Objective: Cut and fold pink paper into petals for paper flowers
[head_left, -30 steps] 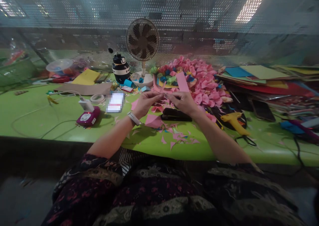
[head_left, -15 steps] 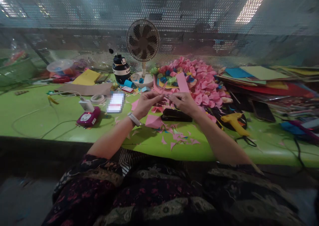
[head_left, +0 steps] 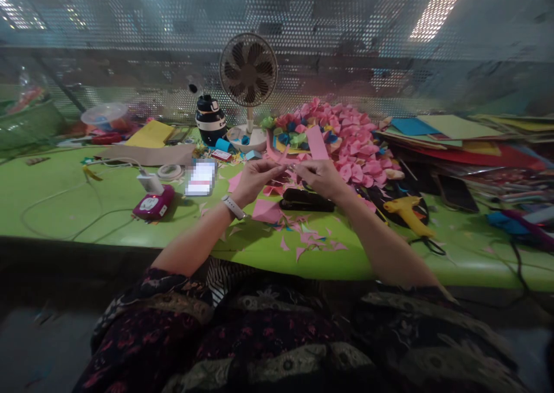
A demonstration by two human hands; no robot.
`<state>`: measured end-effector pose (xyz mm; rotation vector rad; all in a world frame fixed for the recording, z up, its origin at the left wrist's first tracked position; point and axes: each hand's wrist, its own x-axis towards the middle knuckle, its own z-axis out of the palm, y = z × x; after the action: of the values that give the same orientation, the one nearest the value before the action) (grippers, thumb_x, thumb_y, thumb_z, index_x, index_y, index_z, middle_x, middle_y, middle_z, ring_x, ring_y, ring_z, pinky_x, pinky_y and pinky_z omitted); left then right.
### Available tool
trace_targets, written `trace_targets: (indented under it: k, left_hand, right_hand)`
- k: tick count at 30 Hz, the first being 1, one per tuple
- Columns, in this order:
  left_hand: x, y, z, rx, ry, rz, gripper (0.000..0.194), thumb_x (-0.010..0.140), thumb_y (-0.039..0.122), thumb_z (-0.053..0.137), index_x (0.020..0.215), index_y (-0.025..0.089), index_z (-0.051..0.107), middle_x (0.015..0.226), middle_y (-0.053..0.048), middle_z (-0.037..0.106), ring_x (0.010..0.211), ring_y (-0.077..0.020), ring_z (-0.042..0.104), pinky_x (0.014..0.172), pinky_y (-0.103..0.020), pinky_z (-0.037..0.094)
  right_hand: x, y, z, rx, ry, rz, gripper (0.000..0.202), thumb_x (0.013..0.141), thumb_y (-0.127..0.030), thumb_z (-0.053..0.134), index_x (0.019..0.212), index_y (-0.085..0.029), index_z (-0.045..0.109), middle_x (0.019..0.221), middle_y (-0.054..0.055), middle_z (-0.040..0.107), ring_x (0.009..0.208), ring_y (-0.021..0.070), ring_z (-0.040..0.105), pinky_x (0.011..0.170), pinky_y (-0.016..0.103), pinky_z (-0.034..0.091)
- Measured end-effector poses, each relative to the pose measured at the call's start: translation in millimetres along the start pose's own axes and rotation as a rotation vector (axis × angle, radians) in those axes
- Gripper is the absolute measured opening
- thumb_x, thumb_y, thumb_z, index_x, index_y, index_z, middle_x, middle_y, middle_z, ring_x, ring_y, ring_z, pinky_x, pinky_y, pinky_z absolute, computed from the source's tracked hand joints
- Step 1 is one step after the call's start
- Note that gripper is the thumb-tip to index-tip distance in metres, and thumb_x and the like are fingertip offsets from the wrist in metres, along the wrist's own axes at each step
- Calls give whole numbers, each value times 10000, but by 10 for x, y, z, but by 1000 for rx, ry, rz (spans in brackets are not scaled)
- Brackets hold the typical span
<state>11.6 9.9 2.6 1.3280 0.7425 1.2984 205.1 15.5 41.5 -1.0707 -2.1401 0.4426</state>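
Note:
My left hand (head_left: 256, 178) and my right hand (head_left: 319, 176) meet fingertip to fingertip above the table, both closed in a pinch. Between them is a small piece of pink paper (head_left: 284, 163), mostly covered by the fingers. A dark curved thing shows under my right palm, too unclear to name. Right behind that hand a pink paper strip (head_left: 317, 143) stands out. Below the hands lie a black stapler (head_left: 306, 199), a pink paper square (head_left: 266, 210) and scattered pink scraps (head_left: 308, 238). A large heap of folded pink paper pieces (head_left: 346, 133) rises behind.
On the right are a yellow glue gun (head_left: 409, 213), a dark phone (head_left: 457, 193) and stacked coloured sheets (head_left: 459, 126). At left sit a lit phone (head_left: 201, 178) and a purple power adapter (head_left: 154, 204) with cables. A fan (head_left: 248, 70) and a black bottle (head_left: 210, 122) stand behind.
My right hand has shifted very slightly, its fingers a little changed in position. My left hand and the things on the table look the same.

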Motion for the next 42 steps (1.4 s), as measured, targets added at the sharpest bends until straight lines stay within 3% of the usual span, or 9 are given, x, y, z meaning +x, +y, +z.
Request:
trace_targets:
  k: [10, 17, 24, 32, 42]
  left_hand:
    - [2, -23, -16, 2, -3, -13, 367, 729, 467, 818, 880, 141, 744, 825, -79, 772, 717, -149, 742, 649, -243, 593]
    - [-6, -11, -12, 8, -7, -16, 388, 725, 483, 817, 892, 140, 748, 834, -82, 772, 718, -147, 740, 651, -238, 589]
    - [-4, -8, -22, 16, -25, -10, 369, 707, 450, 839, 880, 135, 753, 816, -81, 770, 723, -154, 743, 652, -241, 587]
    - [2, -25, -25, 28, -20, 26, 362, 710, 467, 831, 842, 141, 748, 769, -67, 761, 687, -137, 730, 643, -239, 581]
    - [0, -6, 5, 27, 6, 77, 390, 670, 503, 846, 790, 147, 744, 716, -40, 743, 634, -124, 708, 627, -239, 574]
  right_hand:
    - [-8, -28, -12, -6, 21, 1, 505, 884, -563, 459, 544, -191, 484, 523, 5, 450, 549, 131, 436, 552, 280, 323]
    - [3, -13, -3, -11, 8, 17, 502, 864, -579, 477, 558, -185, 540, 521, 17, 499, 549, 141, 468, 565, 287, 334]
    - [3, -13, -26, 18, -3, 10, 492, 852, -560, 498, 531, -188, 511, 494, -2, 443, 519, 124, 419, 534, 281, 301]
    - [2, -13, -31, 55, -42, 30, 476, 855, -533, 496, 544, -177, 554, 510, 6, 488, 526, 126, 437, 532, 277, 315]
    - [-11, -57, -49, 141, -123, 42, 513, 873, -567, 512, 551, -173, 573, 505, -13, 443, 511, 110, 399, 526, 273, 305]
